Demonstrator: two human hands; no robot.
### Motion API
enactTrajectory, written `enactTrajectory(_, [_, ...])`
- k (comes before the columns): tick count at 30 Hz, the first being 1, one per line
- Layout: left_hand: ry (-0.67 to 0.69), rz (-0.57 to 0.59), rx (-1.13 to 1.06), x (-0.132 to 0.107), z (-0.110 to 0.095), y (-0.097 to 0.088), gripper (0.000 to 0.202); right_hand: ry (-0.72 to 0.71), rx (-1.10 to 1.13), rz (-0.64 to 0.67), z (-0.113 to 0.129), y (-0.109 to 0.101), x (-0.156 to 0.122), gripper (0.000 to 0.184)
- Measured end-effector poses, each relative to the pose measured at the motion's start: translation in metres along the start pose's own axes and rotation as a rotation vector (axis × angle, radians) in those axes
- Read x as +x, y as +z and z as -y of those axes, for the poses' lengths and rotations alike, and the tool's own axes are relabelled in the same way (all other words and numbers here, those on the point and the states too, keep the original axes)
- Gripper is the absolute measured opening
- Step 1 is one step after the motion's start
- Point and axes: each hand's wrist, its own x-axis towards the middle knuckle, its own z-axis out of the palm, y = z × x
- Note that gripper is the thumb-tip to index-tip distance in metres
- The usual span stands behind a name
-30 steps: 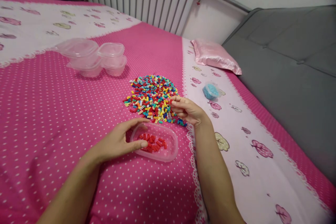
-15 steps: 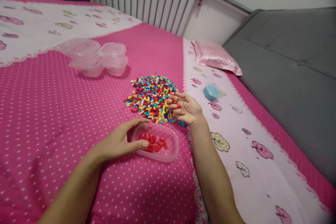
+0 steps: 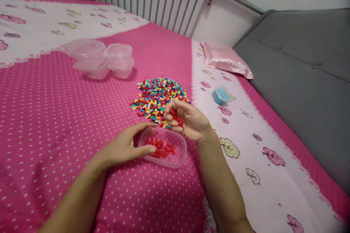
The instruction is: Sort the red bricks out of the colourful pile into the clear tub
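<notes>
My left hand [image 3: 131,143] grips the left end of a clear plastic container [image 3: 179,158], thumb over the near rim and fingers along the far side. Several red toy bricks [image 3: 161,148] lie inside it. My right hand [image 3: 188,118] is cupped palm up just above the container's far right side, its fingers curled around several red bricks [image 3: 176,116]. Beyond both hands a loose pile of small multicoloured bricks [image 3: 155,96] is spread on the bed, its right near part hidden behind my right hand.
Stacked clear containers with lids [image 3: 93,60] stand at the back left. A small clear tub of blue pieces [image 3: 221,95] sits to the right. Behind it lie a pink pillow [image 3: 226,60] and a grey headboard [image 3: 300,62]. A radiator [image 3: 153,0] runs along the wall.
My right hand has moved left and nearer, from the pile's right edge toward the container, with its fingers more curled and more red bricks showing. My left hand stays on the container.
</notes>
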Motion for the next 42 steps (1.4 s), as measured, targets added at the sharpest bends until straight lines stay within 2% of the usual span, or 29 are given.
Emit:
enactTrajectory(8, [0.046, 0.012, -0.039, 0.000, 0.002, 0.001, 0.054, -0.122, -0.302, 0.051, -0.009, 0.021, -0.012, 0.047])
enactTrajectory(12, [0.028, 0.003, -0.012, -0.001, 0.001, 0.000, 0.058, -0.253, -0.431, -0.020, -0.003, 0.025, -0.024, 0.047])
enactTrajectory(14, [0.013, -0.005, -0.016, -0.001, 0.001, 0.000, 0.060, -0.349, -0.474, -0.136, 0.002, 0.020, -0.029, 0.044])
enactTrajectory(16, [0.001, -0.011, -0.057, -0.001, 0.002, 0.001, 0.063, -0.465, -0.505, -0.307, 0.008, 0.007, -0.030, 0.038])
enactTrajectory(20, [-0.018, -0.097, -0.166, 0.000, 0.004, 0.002, 0.069, -0.629, -0.544, -0.675, 0.013, -0.037, -0.018, 0.032])
enactTrajectory(23, [-0.005, -0.252, -0.088, 0.001, 0.006, -0.001, 0.060, -0.584, -0.584, -0.964, 0.003, -0.076, 0.001, 0.035])
enactTrajectory(25, [0.000, -0.400, 0.100, 0.001, 0.009, -0.003, 0.051, -0.522, -0.629, -1.128, -0.010, -0.099, 0.014, 0.035])
enactTrajectory(27, [-0.044, -0.591, 0.325, 0.002, 0.014, -0.003, 0.051, -0.434, -0.712, -1.239, -0.025, -0.116, 0.022, 0.037])
enactTrajectory(30, [-0.207, -0.803, 0.597, 0.003, 0.022, 0.002, 0.052, -0.384, -0.800, -1.242, -0.044, -0.127, 0.026, 0.041])
enactTrajectory(33, [-0.255, -0.710, 0.781, 0.004, 0.026, 0.008, 0.054, -0.435, -0.960, -1.066, -0.055, -0.125, 0.023, 0.047])
enactTrajectory(36, [-0.289, -0.640, 0.842, 0.003, 0.024, 0.012, 0.055, -0.446, -1.206, -0.914, -0.063, -0.117, 0.018, 0.046])
enactTrajectory(39, [-0.282, -0.601, 0.868, -0.001, 0.019, 0.012, 0.056, -0.437, -1.368, -0.895, -0.071, -0.109, 0.012, 0.047])
enactTrajectory(42, [-0.277, -0.557, 0.900, -0.006, 0.016, 0.014, 0.057, -0.425, -1.425, -0.908, -0.081, -0.101, 0.004, 0.056])
